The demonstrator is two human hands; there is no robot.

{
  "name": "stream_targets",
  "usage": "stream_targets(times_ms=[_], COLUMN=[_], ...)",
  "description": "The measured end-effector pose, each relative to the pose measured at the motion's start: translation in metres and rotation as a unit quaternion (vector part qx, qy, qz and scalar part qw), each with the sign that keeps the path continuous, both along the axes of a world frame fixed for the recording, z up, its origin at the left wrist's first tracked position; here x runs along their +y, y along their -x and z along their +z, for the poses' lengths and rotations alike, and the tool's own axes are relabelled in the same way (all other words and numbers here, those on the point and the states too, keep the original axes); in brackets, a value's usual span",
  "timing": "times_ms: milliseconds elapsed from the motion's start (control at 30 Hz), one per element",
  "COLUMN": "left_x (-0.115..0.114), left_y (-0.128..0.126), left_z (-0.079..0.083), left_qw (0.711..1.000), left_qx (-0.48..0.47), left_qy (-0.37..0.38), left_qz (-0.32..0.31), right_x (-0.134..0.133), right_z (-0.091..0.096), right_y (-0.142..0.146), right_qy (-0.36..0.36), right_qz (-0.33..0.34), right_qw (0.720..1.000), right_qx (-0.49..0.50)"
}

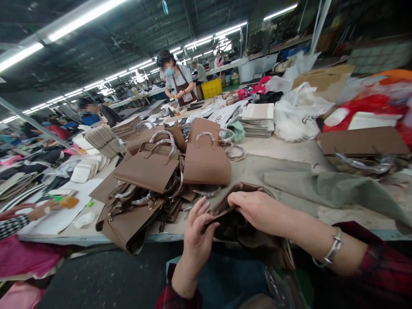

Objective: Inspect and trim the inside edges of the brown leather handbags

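Note:
A brown handbag [249, 188] lies at the table's near edge, its opening turned towards me and its inside dark. My left hand [201, 227] pinches the bag's left rim between thumb and fingers. On the upper rim, my right hand [252, 208] is closed, with its fingertips bent over the edge and partly hidden. A silver bangle [334, 249] circles my right wrist. Just beyond my hands, another brown handbag [206, 154] lies with its handle in clear plastic wrap. More brown bags [146, 169] are heaped to the left of it.
Grey-green cloth [334, 193] spreads over the table on the right, near a brown bag [363, 141]. Stacked pale panels [257, 118] and a white plastic bag [299, 113] stand behind. At left, a co-worker's hand [41, 210] holds an orange-and-green item. Another person [180, 81] stands across the table.

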State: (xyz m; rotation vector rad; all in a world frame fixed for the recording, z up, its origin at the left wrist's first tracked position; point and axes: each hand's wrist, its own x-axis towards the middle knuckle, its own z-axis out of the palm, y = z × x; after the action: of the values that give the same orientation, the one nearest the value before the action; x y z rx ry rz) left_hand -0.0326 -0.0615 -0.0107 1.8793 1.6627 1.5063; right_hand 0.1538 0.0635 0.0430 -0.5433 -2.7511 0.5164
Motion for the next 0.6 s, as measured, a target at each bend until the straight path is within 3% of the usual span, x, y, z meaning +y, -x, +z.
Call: stream_targets(times_ms=[200, 400, 600], left_x=[-0.005, -0.007, -0.009], left_y=[-0.003, -0.001, 0.003], left_z=[-0.001, -0.009, -0.016], left_qw=[0.999, 0.996, 0.994], left_qx=[0.004, 0.018, 0.079], left_qy=[-0.034, -0.089, -0.071], left_qz=[-0.003, -0.024, -0.007], right_x=[0.006, 0.005, 0.002], right_z=[0.002, 0.001, -0.001], right_y=[-0.006, -0.011, -0.009], right_qy=[-0.029, -0.033, -0.096], right_qz=[0.137, 0.170, 0.166], right_qw=[0.990, 0.985, 0.981], right_qx=[0.017, 0.017, 0.002])
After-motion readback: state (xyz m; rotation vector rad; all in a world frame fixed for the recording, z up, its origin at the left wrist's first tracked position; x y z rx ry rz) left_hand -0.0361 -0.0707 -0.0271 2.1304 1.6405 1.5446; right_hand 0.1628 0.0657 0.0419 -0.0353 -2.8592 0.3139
